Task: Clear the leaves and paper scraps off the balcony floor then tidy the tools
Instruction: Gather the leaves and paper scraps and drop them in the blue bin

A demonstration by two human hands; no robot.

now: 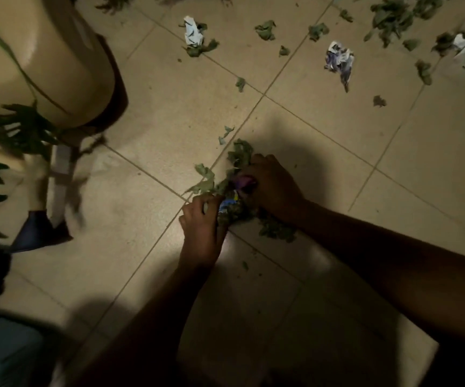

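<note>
A small heap of green leaves and coloured paper scraps (232,188) lies on the tiled floor at the middle of the view. My left hand (202,230) curls round the near left side of the heap. My right hand (271,185) curls over its right side, fingers on a purple scrap. More loose leaves (264,29) and crumpled paper scraps (338,58) are scattered over the far tiles, with a second paper ball (193,30) at the top centre.
A large cream plant pot (44,57) stands at the left with green fronds hanging over it. A trowel-like tool with a dark blade (39,233) lies beside the pot. Thick leaf litter (393,15) lies at the far right.
</note>
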